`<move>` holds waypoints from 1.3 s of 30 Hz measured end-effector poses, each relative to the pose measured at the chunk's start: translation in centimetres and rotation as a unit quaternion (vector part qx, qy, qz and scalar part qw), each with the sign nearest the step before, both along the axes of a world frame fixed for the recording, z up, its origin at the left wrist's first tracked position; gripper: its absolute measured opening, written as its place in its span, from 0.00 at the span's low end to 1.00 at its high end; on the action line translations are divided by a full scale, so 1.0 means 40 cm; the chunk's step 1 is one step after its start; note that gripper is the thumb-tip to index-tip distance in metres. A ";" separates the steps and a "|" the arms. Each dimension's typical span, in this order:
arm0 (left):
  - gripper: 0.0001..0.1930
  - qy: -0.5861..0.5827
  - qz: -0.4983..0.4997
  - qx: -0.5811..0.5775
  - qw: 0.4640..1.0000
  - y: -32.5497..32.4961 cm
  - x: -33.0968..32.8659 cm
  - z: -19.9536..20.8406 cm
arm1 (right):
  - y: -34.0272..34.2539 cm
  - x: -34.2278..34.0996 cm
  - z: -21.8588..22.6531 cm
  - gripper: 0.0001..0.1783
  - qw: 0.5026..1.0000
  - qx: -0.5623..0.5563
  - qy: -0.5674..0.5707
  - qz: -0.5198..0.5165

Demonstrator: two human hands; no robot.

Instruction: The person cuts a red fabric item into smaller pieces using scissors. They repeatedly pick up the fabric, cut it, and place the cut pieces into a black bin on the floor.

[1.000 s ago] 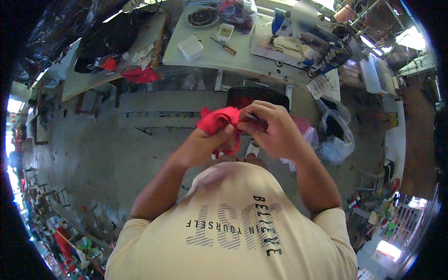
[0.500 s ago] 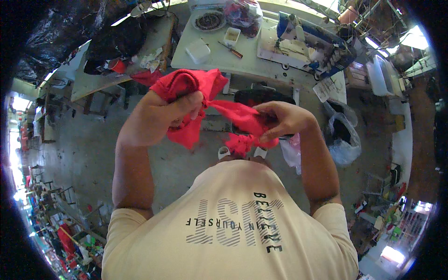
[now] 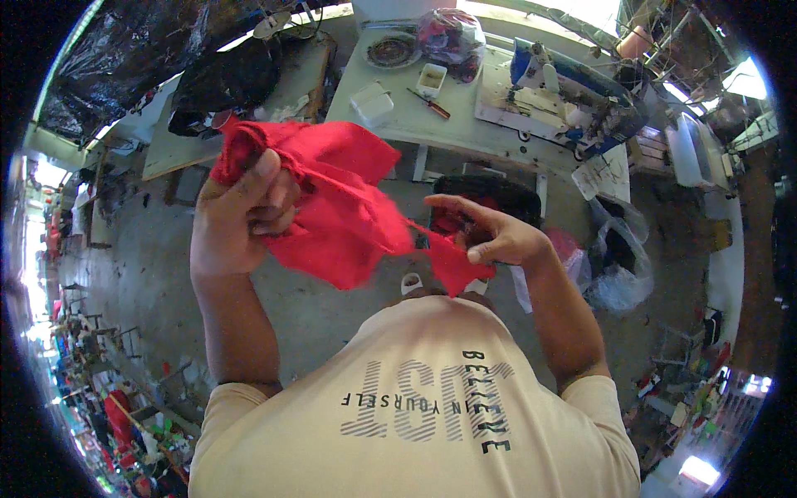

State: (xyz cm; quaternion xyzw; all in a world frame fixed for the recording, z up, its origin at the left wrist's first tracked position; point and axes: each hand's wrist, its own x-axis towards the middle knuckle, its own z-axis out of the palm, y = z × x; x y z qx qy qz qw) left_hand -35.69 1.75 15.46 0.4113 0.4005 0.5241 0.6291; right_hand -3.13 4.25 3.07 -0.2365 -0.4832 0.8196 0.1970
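Observation:
A piece of bright red cloth point(image 3: 336, 203) hangs in front of me, with a rolled or seamed edge at its left end. My left hand point(image 3: 249, 212) is closed around that end, fingers curled into the folds. To the right, a smaller pointed red cloth piece point(image 3: 455, 264) hangs below my right hand point(image 3: 502, 234), its upper part by the thumb. That thumb presses on the piece while the index finger stretches out to the left. A thin red strand appears to run between the two pieces. The right hand's other fingers are partly hidden.
A sewing machine point(image 3: 552, 100) stands on the white table point(image 3: 349, 124) ahead. Also on it are a screwdriver point(image 3: 429, 104), a white tub point(image 3: 431, 80) and a bag of cloth point(image 3: 452, 37). A black container point(image 3: 498, 197) sits below; clear plastic bags point(image 3: 623, 257) lie at right.
My left hand has moved left and turned, and the larger cloth has spread out. My right hand has lowered slightly to the right. The smaller red piece now hangs lower.

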 end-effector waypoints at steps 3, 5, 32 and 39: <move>0.10 0.071 0.035 -0.017 0.997 0.003 -0.026 -0.030 | -0.015 0.026 -0.053 0.28 0.997 -0.027 0.024 -0.070; 0.10 0.115 -0.006 -0.054 0.992 0.003 -0.038 -0.075 | -0.030 0.041 -0.011 0.22 0.994 0.053 -0.041 -0.081; 0.21 -0.385 -0.165 -0.402 0.814 -0.136 0.157 -0.501 | -0.128 -0.201 0.028 0.19 0.912 0.118 -0.387 0.063; 0.17 -0.373 -0.215 -0.324 0.843 -0.123 0.154 -0.492 | -0.162 -0.186 0.016 0.15 0.931 0.160 -0.324 0.047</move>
